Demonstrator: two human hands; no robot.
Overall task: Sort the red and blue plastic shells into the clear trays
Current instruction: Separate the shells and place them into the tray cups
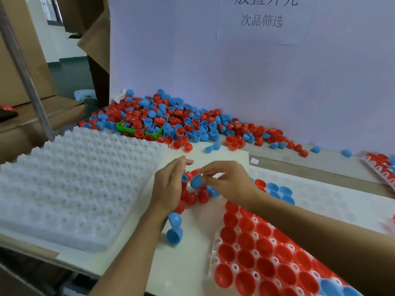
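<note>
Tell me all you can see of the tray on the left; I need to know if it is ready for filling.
The tray is white, translucent-looking moulded plastic, a square sheet covered in even rows of rounded bumps. It appears to lie bumps upward, flat on the pale table, its near corner reaching the table's front edge. No shells sit on it. Its far edge lies near the pile of shells. The left hand is just beside its right edge, not clearly touching.

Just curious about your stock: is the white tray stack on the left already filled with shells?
No, the white tray stack shows only bare bumps, while the red shells sit in the tray on the right.
</note>
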